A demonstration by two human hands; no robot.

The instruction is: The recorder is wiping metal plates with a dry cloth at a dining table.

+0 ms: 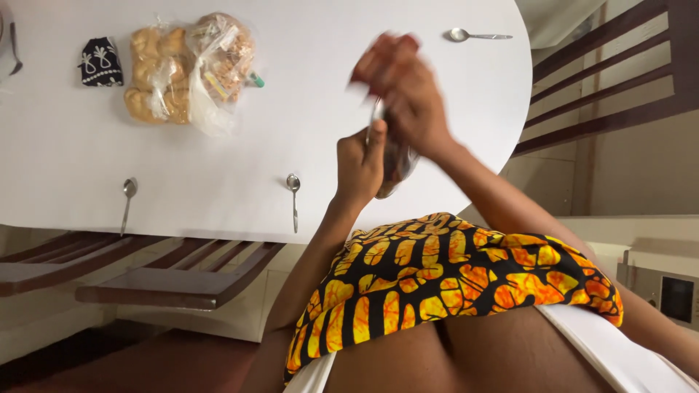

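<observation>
My left hand (pixel 359 161) is a closed fist around the thin handles of some shiny metal spoons (pixel 397 169), held over the near edge of a white table (pixel 306 87). The rounded ends stick out below and to the right of the fist. My right hand (pixel 404 91) is blurred. It sits just above the left hand and closes on the same spoons from the top. How many spoons are in the bunch is hidden by the fingers.
Single spoons lie on the table at the near left (pixel 128 192), near middle (pixel 293 186) and far right (pixel 467 34). A plastic bag of bread rolls (pixel 182 69) and a black patterned pouch (pixel 100 62) lie far left. Dark wooden chairs (pixel 167 280) flank the table.
</observation>
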